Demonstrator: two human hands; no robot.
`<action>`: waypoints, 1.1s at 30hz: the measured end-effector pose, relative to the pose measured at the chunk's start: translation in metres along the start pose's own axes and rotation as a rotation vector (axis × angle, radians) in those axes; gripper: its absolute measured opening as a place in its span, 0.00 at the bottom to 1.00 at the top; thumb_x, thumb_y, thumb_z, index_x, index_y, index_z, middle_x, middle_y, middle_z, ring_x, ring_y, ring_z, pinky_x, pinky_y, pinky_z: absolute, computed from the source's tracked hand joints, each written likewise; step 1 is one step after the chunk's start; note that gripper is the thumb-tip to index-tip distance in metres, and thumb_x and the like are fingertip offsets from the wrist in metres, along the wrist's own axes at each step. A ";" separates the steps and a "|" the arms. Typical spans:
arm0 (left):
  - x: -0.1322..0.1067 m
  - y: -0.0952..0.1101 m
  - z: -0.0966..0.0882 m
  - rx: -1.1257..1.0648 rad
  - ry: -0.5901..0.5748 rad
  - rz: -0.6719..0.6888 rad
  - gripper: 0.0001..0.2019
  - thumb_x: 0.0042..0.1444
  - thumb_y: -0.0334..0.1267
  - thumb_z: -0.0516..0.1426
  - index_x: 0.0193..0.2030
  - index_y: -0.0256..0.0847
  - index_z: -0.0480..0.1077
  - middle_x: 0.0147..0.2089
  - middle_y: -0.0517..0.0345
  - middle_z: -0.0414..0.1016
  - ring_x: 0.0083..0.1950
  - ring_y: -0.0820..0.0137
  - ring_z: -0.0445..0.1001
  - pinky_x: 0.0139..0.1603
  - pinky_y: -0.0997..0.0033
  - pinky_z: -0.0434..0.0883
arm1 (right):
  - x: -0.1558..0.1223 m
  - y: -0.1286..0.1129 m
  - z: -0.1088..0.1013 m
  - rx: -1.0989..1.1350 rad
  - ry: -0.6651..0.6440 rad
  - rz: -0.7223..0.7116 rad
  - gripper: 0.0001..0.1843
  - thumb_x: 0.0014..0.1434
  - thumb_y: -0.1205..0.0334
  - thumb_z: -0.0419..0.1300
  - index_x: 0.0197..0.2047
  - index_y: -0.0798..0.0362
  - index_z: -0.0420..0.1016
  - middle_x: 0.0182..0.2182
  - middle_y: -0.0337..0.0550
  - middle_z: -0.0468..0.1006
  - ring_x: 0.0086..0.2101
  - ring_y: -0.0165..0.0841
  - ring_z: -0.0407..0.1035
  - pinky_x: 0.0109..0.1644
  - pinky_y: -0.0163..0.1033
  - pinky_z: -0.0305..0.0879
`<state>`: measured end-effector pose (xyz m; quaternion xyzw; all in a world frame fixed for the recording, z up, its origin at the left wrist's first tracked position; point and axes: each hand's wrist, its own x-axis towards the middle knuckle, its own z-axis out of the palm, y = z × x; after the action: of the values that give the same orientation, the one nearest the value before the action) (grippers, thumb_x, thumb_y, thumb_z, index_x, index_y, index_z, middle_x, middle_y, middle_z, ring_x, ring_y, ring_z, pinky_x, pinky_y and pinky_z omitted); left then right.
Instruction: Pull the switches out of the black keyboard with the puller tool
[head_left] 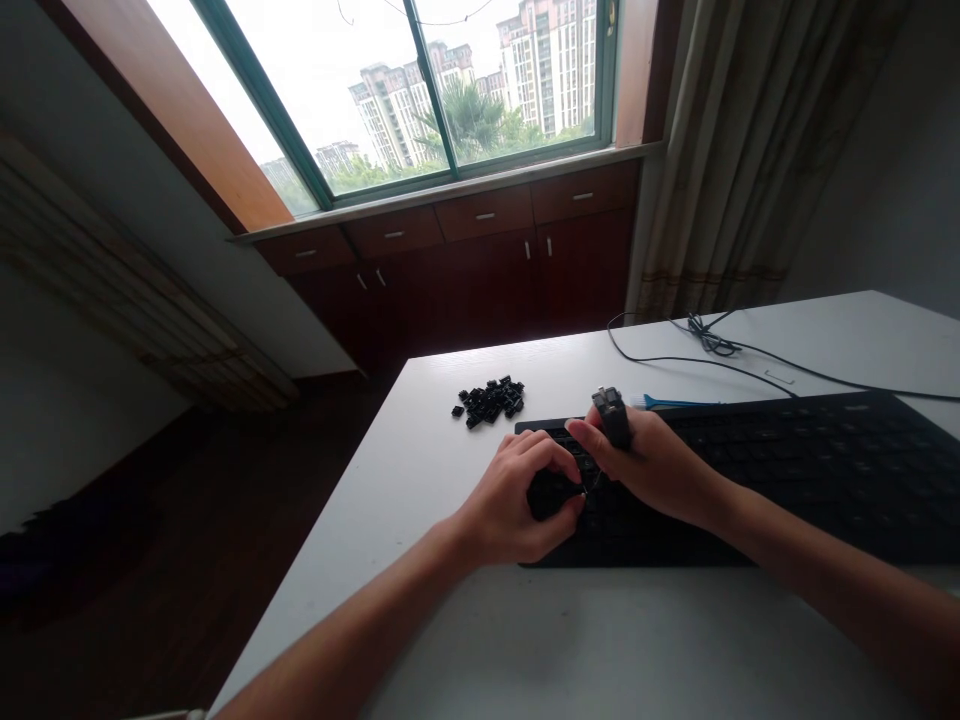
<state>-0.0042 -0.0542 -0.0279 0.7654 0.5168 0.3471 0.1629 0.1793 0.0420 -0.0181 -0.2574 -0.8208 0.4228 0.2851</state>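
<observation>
A black keyboard (810, 460) lies across the white table. Over its left part, my right hand (660, 460) is closed around a black keycap puller (615, 422), whose thin wire end points down toward the keys. My left hand (510, 500) rests at the keyboard's left end, thumb and fingertips brought together near the puller's wire tip. Whatever sits between those fingertips is too small to make out. Beyond my left hand is a heap of loose black keycaps (491, 402).
A blue brush (675, 403) lies behind the keyboard, partly hidden by my right hand. Black cable (712, 338) runs over the table's back right, beside a small bent wire (778, 377). The white table (375, 500) has its left edge near my left forearm.
</observation>
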 end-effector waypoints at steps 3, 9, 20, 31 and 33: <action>0.000 0.000 0.001 -0.011 0.007 -0.002 0.10 0.52 0.33 0.61 0.41 0.43 0.68 0.41 0.57 0.76 0.42 0.65 0.72 0.51 0.58 0.64 | 0.000 0.001 0.001 0.051 0.023 0.043 0.18 0.68 0.44 0.55 0.36 0.50 0.66 0.22 0.34 0.69 0.25 0.31 0.65 0.33 0.38 0.64; 0.000 0.000 0.003 0.003 0.021 -0.028 0.10 0.54 0.35 0.61 0.43 0.43 0.67 0.41 0.56 0.75 0.42 0.64 0.71 0.49 0.58 0.65 | 0.000 0.001 -0.001 0.122 -0.042 0.012 0.18 0.68 0.44 0.54 0.38 0.51 0.69 0.26 0.37 0.70 0.28 0.32 0.66 0.34 0.38 0.65; -0.001 0.002 0.008 -0.007 0.061 -0.114 0.13 0.53 0.37 0.63 0.44 0.43 0.66 0.42 0.58 0.75 0.43 0.65 0.70 0.50 0.58 0.66 | 0.002 0.005 -0.005 0.025 -0.136 -0.105 0.10 0.71 0.53 0.52 0.42 0.50 0.64 0.32 0.38 0.72 0.31 0.32 0.66 0.38 0.38 0.65; 0.005 0.003 0.017 -0.012 0.140 -0.182 0.14 0.51 0.41 0.65 0.40 0.42 0.66 0.36 0.59 0.74 0.37 0.66 0.71 0.43 0.61 0.68 | 0.006 -0.003 -0.001 0.081 -0.165 -0.188 0.05 0.70 0.58 0.55 0.43 0.50 0.64 0.33 0.39 0.75 0.32 0.31 0.69 0.38 0.38 0.66; 0.006 0.004 0.017 0.015 0.145 -0.200 0.14 0.50 0.41 0.65 0.38 0.41 0.65 0.35 0.59 0.74 0.36 0.66 0.70 0.43 0.60 0.67 | 0.009 -0.004 0.005 0.144 -0.133 -0.174 0.09 0.71 0.55 0.54 0.39 0.50 0.65 0.31 0.38 0.73 0.31 0.31 0.68 0.38 0.38 0.66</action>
<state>0.0120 -0.0489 -0.0355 0.6841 0.6034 0.3800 0.1531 0.1686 0.0434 -0.0145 -0.1354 -0.8247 0.4702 0.2835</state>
